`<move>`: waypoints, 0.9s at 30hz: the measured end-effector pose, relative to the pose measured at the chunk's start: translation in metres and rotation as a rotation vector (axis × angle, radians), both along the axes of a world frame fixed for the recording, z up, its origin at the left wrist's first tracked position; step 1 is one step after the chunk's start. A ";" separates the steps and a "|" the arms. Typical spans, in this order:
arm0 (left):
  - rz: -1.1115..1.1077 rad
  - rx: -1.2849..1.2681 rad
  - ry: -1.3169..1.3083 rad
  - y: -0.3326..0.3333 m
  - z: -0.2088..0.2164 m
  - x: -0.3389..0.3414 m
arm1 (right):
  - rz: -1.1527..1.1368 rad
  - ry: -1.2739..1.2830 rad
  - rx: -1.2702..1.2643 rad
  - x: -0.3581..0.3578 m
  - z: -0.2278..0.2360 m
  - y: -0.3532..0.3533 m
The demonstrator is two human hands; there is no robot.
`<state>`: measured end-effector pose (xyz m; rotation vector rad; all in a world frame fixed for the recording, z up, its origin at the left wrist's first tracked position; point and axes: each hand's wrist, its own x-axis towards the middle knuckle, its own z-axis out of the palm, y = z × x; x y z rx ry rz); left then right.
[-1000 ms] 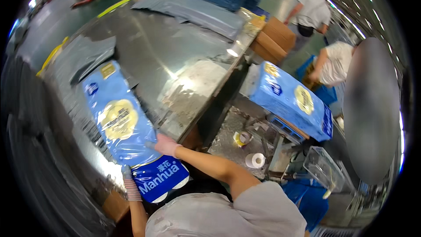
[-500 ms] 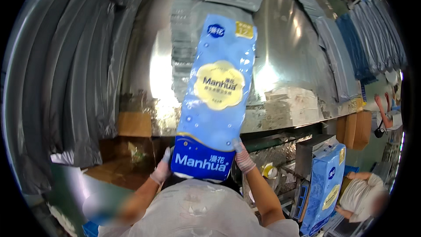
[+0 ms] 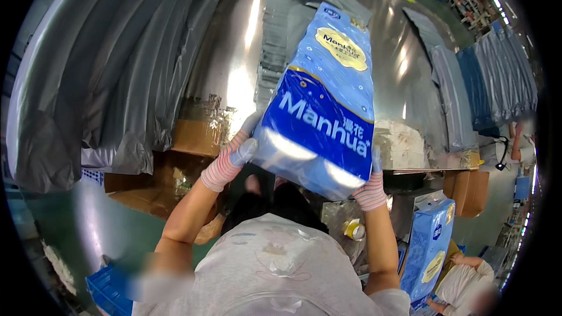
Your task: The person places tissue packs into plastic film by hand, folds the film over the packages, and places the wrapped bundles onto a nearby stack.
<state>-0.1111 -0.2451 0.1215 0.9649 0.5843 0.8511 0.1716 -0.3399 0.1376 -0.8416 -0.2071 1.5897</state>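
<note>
A long blue plastic-wrapped pack of paper rolls (image 3: 328,99) slants away from me, its near end lifted toward me. Through the film at that end, pale rounded roll shapes show. My left hand (image 3: 233,157), in a striped white-and-red glove with greyish fingertips, grips the near left corner. On the near right corner my right hand (image 3: 370,189), gloved the same way, is closed, its fingers partly hidden by the pack. Beyond and beneath the pack's far end lie flat grey plastic bags (image 3: 278,26) on a shiny metal table (image 3: 389,90).
Large filled grey bags (image 3: 126,70) crowd the left side. Open cardboard boxes (image 3: 196,136) sit below the table edge. Another blue pack (image 3: 430,246) stands at right, near a co-worker (image 3: 465,281). A tape roll (image 3: 354,230) and more wrapped bags (image 3: 503,76) are also on that side.
The pack's near end has risen toward me and swung right, both hands moving up with it. My view has shifted, showing more floor and my feet.
</note>
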 end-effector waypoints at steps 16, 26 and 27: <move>0.019 0.377 0.039 -0.003 0.032 0.017 | 0.076 -0.060 0.085 0.007 0.035 -0.014; -0.281 1.255 0.344 -0.061 0.026 0.100 | -0.192 0.070 -0.055 0.021 -0.114 -0.072; -0.357 1.334 0.373 -0.069 0.014 0.110 | -0.219 0.061 -0.094 0.019 -0.129 -0.084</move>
